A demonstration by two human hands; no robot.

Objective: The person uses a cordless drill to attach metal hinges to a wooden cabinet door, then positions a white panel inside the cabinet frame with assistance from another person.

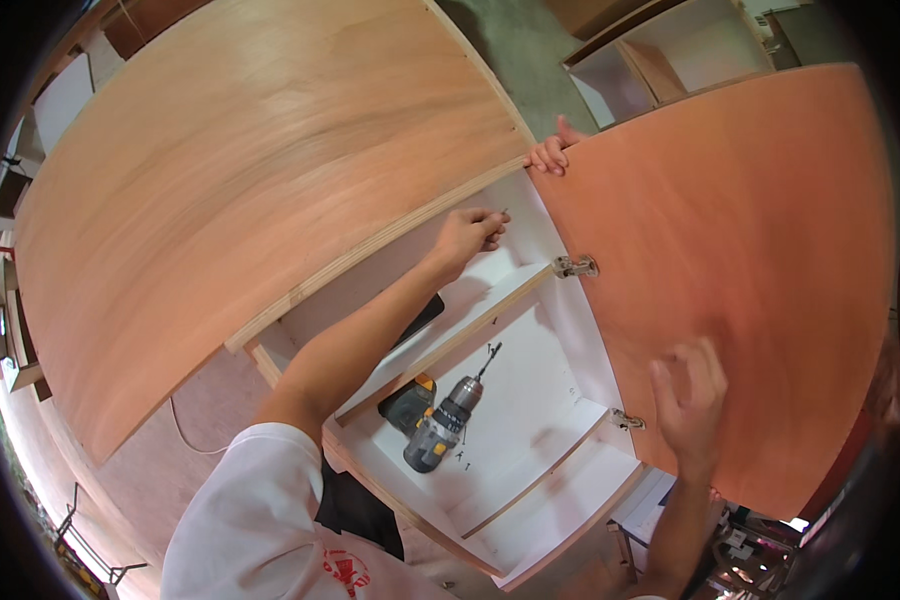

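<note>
A large curved-looking sheet of pale brown plywood (pixel 240 170) lies to the left of the white-lined cabinet carcass (pixel 530 400), covering its left side. Inside the cabinet, a grey and yellow cordless drill (pixel 440 430) rests on the white panel, parked within reach; its long axis runs diagonally, bit pointing up and to the right, battery end toward the person. Above the drill, the left hand (pixel 467 236) reaches into the cabinet with fingers pinched on something small, probably a screw (pixel 503 212), against the white upper wall. To the right, the reddish-brown plywood door (pixel 730 280) hangs open on two metal hinges (pixel 575 266), and the right hand (pixel 690 395) presses flat and spread against its face, apparently steadying it. Another person's fingers (pixel 552 152) grip the door's top corner above the cabinet.
</note>
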